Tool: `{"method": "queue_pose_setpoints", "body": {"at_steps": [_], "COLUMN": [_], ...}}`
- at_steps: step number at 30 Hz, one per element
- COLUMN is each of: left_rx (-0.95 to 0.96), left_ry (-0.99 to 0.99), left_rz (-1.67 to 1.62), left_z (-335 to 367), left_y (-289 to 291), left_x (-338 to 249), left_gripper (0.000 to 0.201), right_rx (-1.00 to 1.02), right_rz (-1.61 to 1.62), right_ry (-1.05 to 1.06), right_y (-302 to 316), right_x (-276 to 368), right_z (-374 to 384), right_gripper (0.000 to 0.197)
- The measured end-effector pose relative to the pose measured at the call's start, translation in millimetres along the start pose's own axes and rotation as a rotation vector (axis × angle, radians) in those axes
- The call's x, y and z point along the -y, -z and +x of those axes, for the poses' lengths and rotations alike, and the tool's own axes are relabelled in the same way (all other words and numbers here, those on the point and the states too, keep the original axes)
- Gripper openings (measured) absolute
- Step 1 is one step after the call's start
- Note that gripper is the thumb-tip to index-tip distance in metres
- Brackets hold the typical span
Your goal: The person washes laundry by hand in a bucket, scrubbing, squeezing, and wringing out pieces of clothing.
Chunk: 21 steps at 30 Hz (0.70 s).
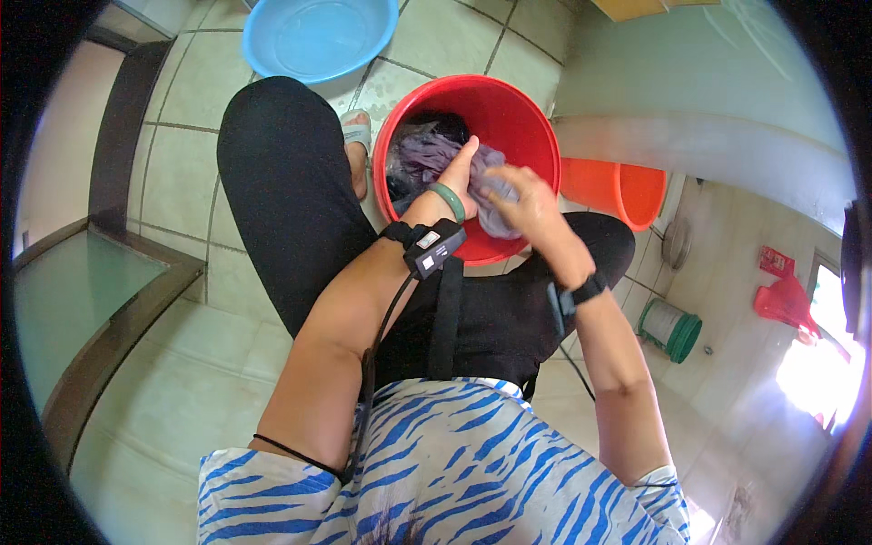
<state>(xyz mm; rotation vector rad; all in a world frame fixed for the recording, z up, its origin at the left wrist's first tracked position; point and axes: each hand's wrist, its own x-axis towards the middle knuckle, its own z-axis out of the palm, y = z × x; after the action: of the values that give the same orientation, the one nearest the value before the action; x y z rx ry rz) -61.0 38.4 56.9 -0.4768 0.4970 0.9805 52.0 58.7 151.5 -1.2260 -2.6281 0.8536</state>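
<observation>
Cloth (425, 157) bunched inside the red bucket (513, 113) looks soft, limp and probably water-heavy, best held by its thick folds, where the right hand (530, 205) curls around it, the left hand's (460, 179) grip being hidden.

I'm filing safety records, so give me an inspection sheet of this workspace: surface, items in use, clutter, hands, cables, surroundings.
Surface: pale tiled floor with dark joints.
Items in use: purple-grey cloth inside a red bucket.
Clutter: blue basin ahead; orange bucket and green-and-white tub to the right.
Hands: left hand and right hand both at the cloth; how firmly they grip is unclear.
Cables: black cable along the left arm from a wrist device; thin dark cable near the right arm.
Surroundings: brown-framed translucent panel on the left.
</observation>
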Motion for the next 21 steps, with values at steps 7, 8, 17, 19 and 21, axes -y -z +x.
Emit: {"method": "queue_pose_setpoints", "body": {"at_steps": [7, 8, 17, 19, 21], "left_rx": [0.235, -0.049, 0.030, 0.120, -0.305], "left_ry": [-0.248, -0.245, -0.200, -0.073, -0.288], "left_rz": [0.016, -0.042, 0.094, -0.053, 0.134], "left_z": [20, 20, 35, 6, 21], "left_y": [19, 5, 57, 5, 7], "left_x": [1, 8, -6, 19, 25], "left_gripper": [0.036, 0.028, 0.023, 0.023, 0.027], "right_rx": [-0.134, -0.091, -0.008, -0.114, -0.039], "right_rz": [-0.232, -0.259, -0.154, -0.210, -0.272], "right_ry": [-0.208, -0.359, -0.215, -0.380, -0.493], "right_y": [-32, -30, -30, -29, -23], "right_x": [20, 2, 56, 17, -5], "right_z": [10, 26, 10, 8, 30], "right_gripper": [0.033, 0.038, 0.036, 0.037, 0.040]}}
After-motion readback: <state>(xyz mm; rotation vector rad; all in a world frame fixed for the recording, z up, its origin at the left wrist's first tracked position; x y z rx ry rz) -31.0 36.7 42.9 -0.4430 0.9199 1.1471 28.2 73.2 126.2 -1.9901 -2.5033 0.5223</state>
